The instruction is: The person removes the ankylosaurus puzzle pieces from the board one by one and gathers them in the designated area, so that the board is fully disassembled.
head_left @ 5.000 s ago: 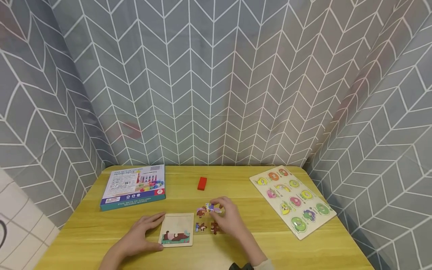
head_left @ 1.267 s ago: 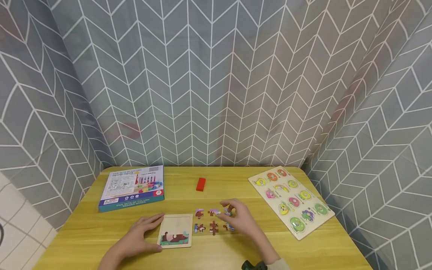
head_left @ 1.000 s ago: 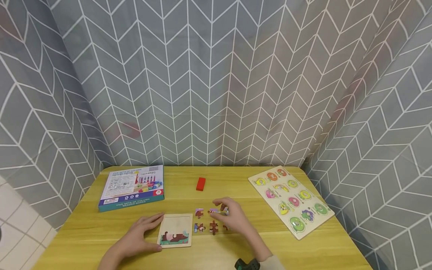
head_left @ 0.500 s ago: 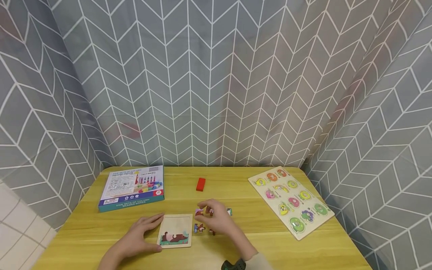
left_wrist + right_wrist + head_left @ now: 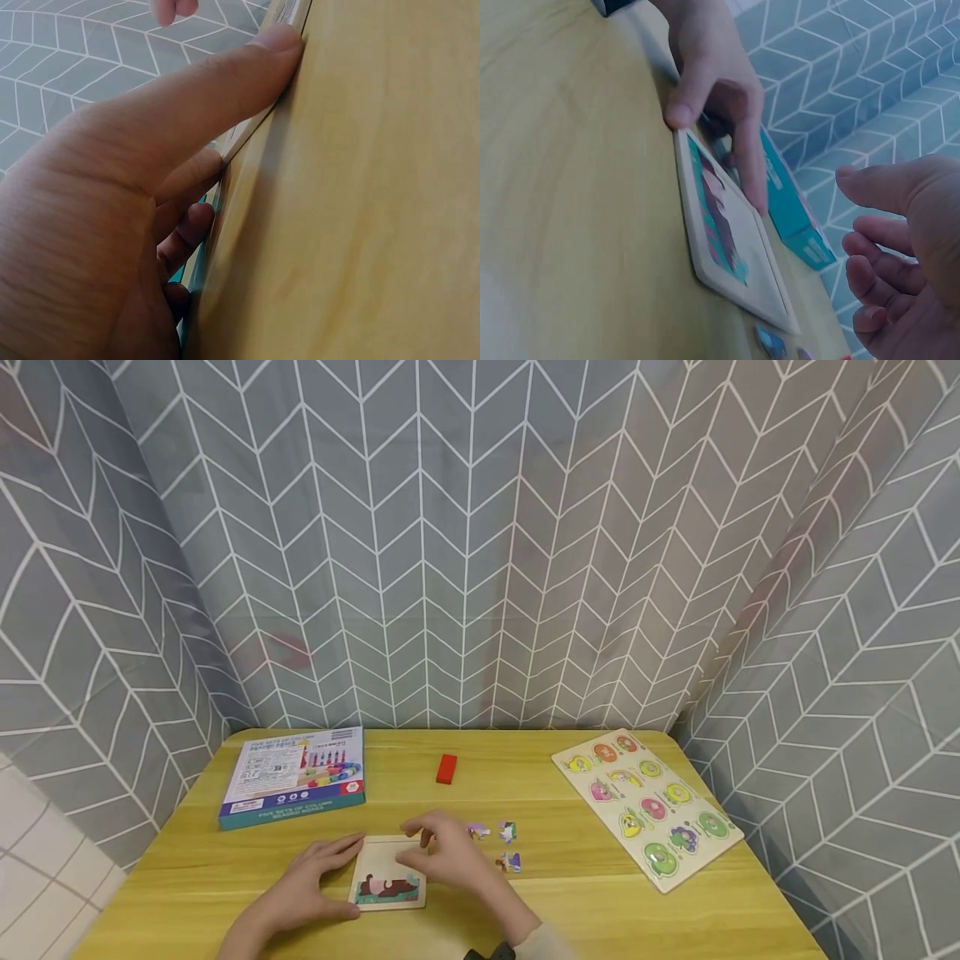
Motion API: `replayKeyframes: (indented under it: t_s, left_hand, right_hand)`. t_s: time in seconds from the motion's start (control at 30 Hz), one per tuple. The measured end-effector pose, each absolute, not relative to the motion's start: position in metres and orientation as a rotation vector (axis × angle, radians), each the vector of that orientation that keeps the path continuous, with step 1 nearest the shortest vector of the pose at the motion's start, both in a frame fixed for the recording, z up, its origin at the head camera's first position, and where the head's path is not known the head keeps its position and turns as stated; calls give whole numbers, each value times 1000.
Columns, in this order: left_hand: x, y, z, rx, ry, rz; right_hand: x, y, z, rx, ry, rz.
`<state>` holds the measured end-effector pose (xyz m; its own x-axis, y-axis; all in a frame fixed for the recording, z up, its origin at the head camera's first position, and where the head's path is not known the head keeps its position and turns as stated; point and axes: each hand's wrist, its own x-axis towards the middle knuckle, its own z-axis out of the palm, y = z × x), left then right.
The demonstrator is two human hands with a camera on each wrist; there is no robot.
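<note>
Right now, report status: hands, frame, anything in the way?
Left hand holding frame at left side. Right hand looks empty, above frame's right edge, partly blocking head view. Frame's near part filled, rest bare. Loose pieces to its right.

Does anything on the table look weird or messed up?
Nothing looks spilled or broken. The fruit board on the right looks a bit odd because it lies slanted, and the red block because it sits alone, away from the puzzle pieces.
</note>
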<state>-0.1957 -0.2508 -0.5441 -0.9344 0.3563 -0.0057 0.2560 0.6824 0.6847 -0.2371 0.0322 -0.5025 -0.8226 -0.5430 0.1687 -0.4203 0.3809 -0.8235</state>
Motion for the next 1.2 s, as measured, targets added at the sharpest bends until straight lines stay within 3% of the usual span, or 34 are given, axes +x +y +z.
replayKeyframes:
  t_s: [0.6,1.2]
  left_hand:
    - [-195,-251,-543,502,2736,1114]
    - [-196,-251,-544,517,2753,1088]
  right_hand:
    - [-223,3,-521,-853,2340,-1439]
    - [-211,-3,-535,-959,2650,-1042]
